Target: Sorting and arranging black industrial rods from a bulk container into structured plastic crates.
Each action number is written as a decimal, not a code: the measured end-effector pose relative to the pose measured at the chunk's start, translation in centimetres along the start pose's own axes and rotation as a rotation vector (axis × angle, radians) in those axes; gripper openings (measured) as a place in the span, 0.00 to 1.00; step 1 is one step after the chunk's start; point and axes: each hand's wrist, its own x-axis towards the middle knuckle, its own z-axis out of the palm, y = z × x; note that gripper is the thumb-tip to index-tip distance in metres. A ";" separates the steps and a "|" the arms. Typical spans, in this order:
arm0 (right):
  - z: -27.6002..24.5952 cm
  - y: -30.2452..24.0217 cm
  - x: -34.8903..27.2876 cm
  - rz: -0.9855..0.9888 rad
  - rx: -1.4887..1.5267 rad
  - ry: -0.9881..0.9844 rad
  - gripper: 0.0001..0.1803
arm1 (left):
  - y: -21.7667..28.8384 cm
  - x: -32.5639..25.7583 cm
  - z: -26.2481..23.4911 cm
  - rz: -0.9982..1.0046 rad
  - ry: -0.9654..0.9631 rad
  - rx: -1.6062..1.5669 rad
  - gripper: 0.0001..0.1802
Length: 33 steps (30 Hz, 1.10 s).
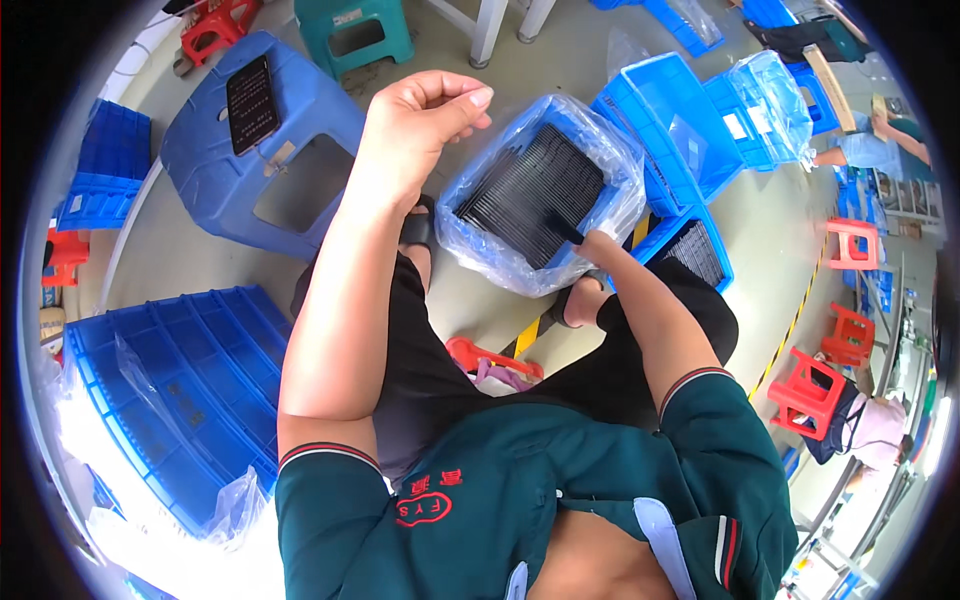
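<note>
Black, thin, ridged plastic strips (pixel 545 195) lie packed in rows inside a blue crate lined with a clear plastic bag (pixel 470 235), which sits on the floor just ahead of the person's knees. The right hand (pixel 592 245) reaches down to the near right corner of that crate, its fingers closed on 1 dark strip at the edge of the stack. The left hand (pixel 425 125) is raised above and left of the crate, loosely curled with thumb against fingers; I cannot tell whether it holds anything. The step in hand looks like picking strips out of the lined crate, and the next move probably calls for a clean lift so the neighbouring strips stay in their rows. A blue plastic stool (pixel 255 150) with a dark phone (pixel 251 103) on it stands to the left, a large empty blue divided crate (pixel 185 385) lies lower left, and 2 more blue bins (pixel 680 135) crowd the right side. The loose bag rim hangs near the right hand and could snag.
</note>
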 end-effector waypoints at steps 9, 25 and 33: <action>-15.3 -7.8 -8.6 -0.105 0.878 0.155 0.26 | 0.4 0.2 -0.8 0.002 0.065 -0.084 0.08; -23.7 -7.1 -16.8 -0.314 1.349 0.387 0.10 | 0.1 -0.1 0.8 0.036 0.015 -0.281 0.05; -24.9 -7.8 -18.6 -0.332 1.184 0.441 0.12 | -0.5 0.2 0.9 0.005 -0.229 -0.554 0.05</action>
